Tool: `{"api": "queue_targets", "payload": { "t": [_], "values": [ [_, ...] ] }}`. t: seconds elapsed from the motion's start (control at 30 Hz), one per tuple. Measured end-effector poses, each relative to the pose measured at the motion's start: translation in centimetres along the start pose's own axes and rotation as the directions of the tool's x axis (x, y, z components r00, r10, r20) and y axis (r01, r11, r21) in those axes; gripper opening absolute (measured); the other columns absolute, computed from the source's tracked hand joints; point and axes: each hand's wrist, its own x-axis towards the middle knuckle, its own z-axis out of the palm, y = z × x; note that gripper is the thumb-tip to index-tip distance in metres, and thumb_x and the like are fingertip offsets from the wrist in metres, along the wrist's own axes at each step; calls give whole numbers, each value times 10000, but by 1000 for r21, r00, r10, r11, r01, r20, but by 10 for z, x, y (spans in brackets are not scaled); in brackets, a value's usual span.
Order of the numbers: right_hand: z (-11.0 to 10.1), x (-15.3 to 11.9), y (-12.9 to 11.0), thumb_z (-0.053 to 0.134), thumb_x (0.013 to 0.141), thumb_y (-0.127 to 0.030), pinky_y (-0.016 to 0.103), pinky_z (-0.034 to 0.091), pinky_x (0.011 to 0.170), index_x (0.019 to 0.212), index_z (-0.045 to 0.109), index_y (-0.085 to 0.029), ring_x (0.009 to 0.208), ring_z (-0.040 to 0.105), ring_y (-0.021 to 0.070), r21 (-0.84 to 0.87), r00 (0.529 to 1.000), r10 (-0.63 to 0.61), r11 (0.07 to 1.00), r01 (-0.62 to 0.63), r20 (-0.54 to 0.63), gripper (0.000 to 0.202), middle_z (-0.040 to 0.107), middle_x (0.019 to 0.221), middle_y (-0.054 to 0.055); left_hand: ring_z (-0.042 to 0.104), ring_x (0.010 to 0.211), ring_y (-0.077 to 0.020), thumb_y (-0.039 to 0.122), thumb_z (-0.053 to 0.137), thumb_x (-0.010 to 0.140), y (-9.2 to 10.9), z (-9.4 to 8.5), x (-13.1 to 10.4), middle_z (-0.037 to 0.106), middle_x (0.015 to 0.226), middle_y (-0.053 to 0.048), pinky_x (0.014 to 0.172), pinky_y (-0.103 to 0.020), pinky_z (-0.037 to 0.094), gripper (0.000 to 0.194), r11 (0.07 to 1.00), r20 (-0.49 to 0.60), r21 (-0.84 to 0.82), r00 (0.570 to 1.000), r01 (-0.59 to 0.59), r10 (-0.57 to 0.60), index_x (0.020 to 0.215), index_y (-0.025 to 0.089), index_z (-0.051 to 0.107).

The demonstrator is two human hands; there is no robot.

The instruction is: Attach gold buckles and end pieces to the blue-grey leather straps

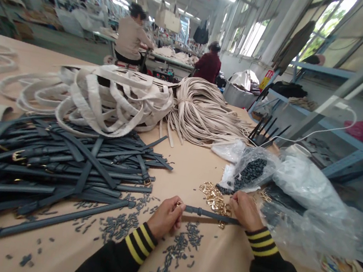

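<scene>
My left hand (168,216) is closed on one end of a dark grey leather strap (212,215), with a bit of gold metal showing at the fingertips. A small loop sits around the strap close to this hand. To the right, the strap runs to the underside of my right hand (246,209). That hand's fingers are curled together beside a pile of gold buckles (215,197); what they pinch is hidden. Small dark leather loops (179,246) lie scattered on the table below and left of the strap.
Dark buckled straps (69,169) are heaped at left. Behind them lie looped cream straps (115,98) and a bundle of beige strips (202,109). Plastic bags (311,184), one with dark loops, lie at right near a blue shelf (356,140). Two people sit at a far workbench.
</scene>
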Motion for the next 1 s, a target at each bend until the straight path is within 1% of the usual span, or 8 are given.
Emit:
{"api": "queue_targets", "payload": {
  "t": [0.13,0.2,0.3,0.43,0.6,0.77,0.87,1.0],
  "values": [
    [-3,-31,-54,441,812,-291,253,385,662,773,479,-164,720,485,138,490,986,-164,862,127,32,138,520,756,24,426,360,-64,405,426,785,-3,1,1,473,449,51,358,-158,327,262,999,-14,21,999,-32,32,680,167,399],
    [3,-43,-77,464,798,-302,240,393,608,755,471,-171,654,474,122,617,982,-162,784,67,99,138,495,695,-1,419,356,-66,408,418,793,-6,1,1,473,443,52,358,-163,324,262,998,-20,34,999,-48,48,688,167,406],
    [16,-53,-93,478,783,-351,222,390,482,755,443,-177,511,451,101,738,972,-67,663,-126,226,180,471,590,-31,419,357,-74,411,403,805,-10,1,2,476,437,51,358,-169,318,263,996,-26,59,997,-71,73,699,170,411],
    [36,-52,-95,521,739,-390,253,454,514,751,432,-172,525,525,124,796,960,41,549,-253,277,236,518,583,-17,417,351,-83,410,392,812,-9,4,1,480,435,51,366,-186,330,261,993,-28,73,995,-89,91,702,175,413],
    [50,-50,-99,556,708,-342,283,464,555,768,469,-159,568,552,150,697,984,131,695,-180,124,211,556,636,15,420,343,-91,396,400,807,-4,8,-2,477,426,51,360,-193,327,245,990,-29,99,995,-97,100,693,179,408],
    [36,-53,-101,543,729,-398,268,492,588,824,522,-136,644,575,152,839,974,96,494,-227,207,280,576,724,38,413,342,-85,422,393,810,-10,6,0,488,443,51,355,-188,318,266,994,-33,64,995,-93,95,702,179,408],
    [31,-55,-95,556,724,-418,229,462,503,871,578,-126,567,522,119,842,974,106,491,-225,199,328,554,687,19,424,362,-85,421,389,817,-13,5,2,488,446,50,373,-187,327,268,991,-31,67,993,-115,118,710,176,415],
    [42,-57,-89,540,741,-439,216,430,438,899,598,-121,475,466,94,854,969,142,458,-247,204,360,514,600,-7,425,369,-85,417,391,817,-10,6,0,490,451,50,388,-193,337,263,991,-28,55,991,-126,128,711,177,412]
  ]
}}
